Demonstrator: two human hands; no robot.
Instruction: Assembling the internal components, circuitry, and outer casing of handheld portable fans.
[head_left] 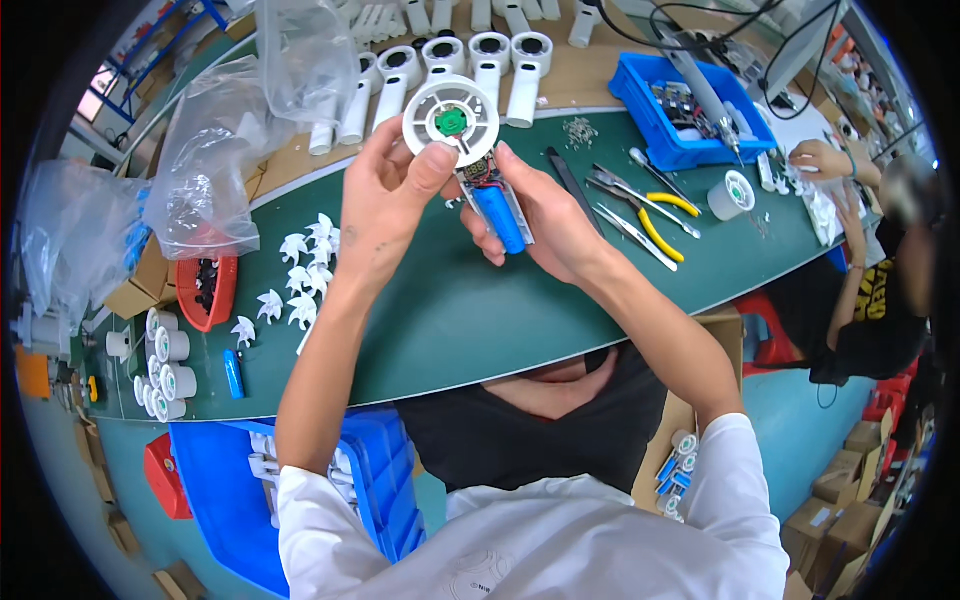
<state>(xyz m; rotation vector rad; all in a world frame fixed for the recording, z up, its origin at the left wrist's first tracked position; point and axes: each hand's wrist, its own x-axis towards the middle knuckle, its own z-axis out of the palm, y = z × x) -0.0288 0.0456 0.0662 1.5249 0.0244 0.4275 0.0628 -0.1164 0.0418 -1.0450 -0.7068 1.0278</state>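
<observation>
I hold a white hand-held fan body [452,118] up over the green table [450,310]. Its round head shows a green motor hub in the middle. The handle is open, with a blue battery [498,218] and a small circuit board showing. My left hand [385,190] grips the round head from the left, thumb on its rim. My right hand [540,215] cradles the handle and battery from the right and below.
White fan blades [305,270] lie scattered at the left beside a red tray [205,292] and white cylinders [165,365]. Finished fan bodies [480,60] line the far edge. Yellow-handled pliers [655,220], tweezers and a blue parts bin [690,110] sit at the right, near another person's hand [825,158].
</observation>
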